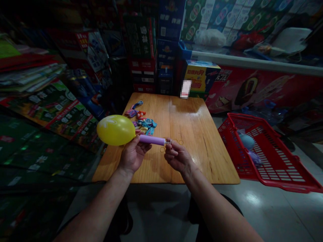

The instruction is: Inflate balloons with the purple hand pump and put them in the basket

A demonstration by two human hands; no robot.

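A yellow balloon [116,130] with a white print, partly inflated, sits on the left end of a purple balloon pump [152,139]. My left hand [133,153] is closed round the joint between the balloon's neck and the pump nozzle. At the pump's right end, my right hand [178,155] grips the white handle [167,142], which is pushed nearly all the way in. Both hands are above the wooden table [188,134]. Just behind the pump lie crumpled, colourful wrapped pieces [148,125], whose kind I cannot make out. Several thin yellow rings [181,142] lie near my right hand.
A red shopping basket [275,154] with a pale blue balloon [246,142] and a purplish one stands right of the table. Stacked green boxes [50,111] rise close on the left. A yellow carton [195,77] and a chest freezer [254,84] are behind.
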